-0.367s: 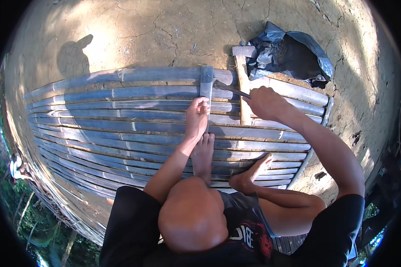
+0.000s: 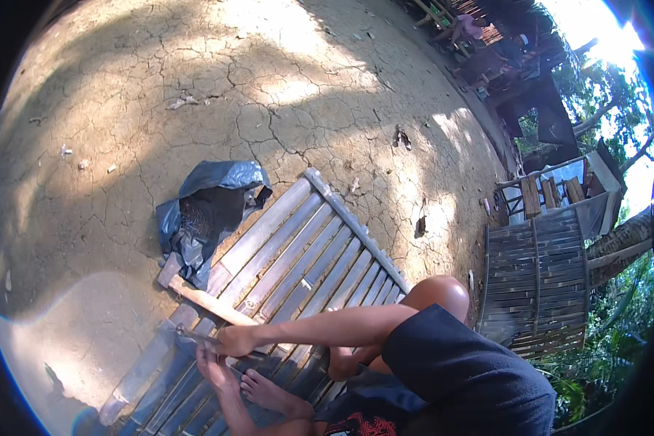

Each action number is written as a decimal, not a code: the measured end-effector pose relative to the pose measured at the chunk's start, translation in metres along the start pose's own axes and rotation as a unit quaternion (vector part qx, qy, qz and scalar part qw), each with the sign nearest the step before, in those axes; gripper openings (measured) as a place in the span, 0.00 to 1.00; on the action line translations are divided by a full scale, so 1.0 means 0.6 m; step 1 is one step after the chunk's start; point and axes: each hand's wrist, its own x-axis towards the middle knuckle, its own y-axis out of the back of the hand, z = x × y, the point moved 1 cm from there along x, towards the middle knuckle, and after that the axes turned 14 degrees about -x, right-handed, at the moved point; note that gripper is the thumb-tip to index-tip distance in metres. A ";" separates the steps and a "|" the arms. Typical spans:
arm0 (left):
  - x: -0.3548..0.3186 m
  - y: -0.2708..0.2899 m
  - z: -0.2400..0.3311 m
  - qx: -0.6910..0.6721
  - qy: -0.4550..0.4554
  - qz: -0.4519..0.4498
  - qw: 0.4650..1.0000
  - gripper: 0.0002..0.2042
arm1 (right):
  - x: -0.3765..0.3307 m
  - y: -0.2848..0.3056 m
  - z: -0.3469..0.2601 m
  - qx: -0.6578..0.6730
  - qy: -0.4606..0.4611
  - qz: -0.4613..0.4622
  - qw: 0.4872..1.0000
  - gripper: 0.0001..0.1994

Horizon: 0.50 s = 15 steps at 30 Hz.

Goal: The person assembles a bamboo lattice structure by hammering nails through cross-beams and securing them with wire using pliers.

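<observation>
Now your right hand (image 2: pixel 234 340) is clenched around a slim dark tool (image 2: pixel 193 335), its tip resting on the bamboo slat panel (image 2: pixel 298 258) lying flat on the cracked dirt ground (image 2: pixel 196 87). Your left hand (image 2: pixel 212 361) presses against the slats just below it; whether it grasps anything you cannot tell. The panel's grey, weathered slats run side by side under a pale wooden crosspiece (image 2: pixel 209 301). A crumpled dark plastic bag (image 2: pixel 207 207) touches the panel's far corner.
</observation>
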 end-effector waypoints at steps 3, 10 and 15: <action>0.008 0.037 0.007 0.023 0.004 0.036 0.999 0.09 | -0.058 0.068 -0.069 0.191 -0.065 -0.051 0.978 0.24; 0.022 0.007 0.032 0.068 0.050 0.093 0.992 0.11 | 0.007 0.130 -0.073 0.008 -0.035 -0.195 0.980 0.23; 0.024 -0.004 0.019 0.013 0.046 0.060 0.997 0.09 | 0.001 0.182 -0.131 0.040 -0.137 -0.203 0.969 0.23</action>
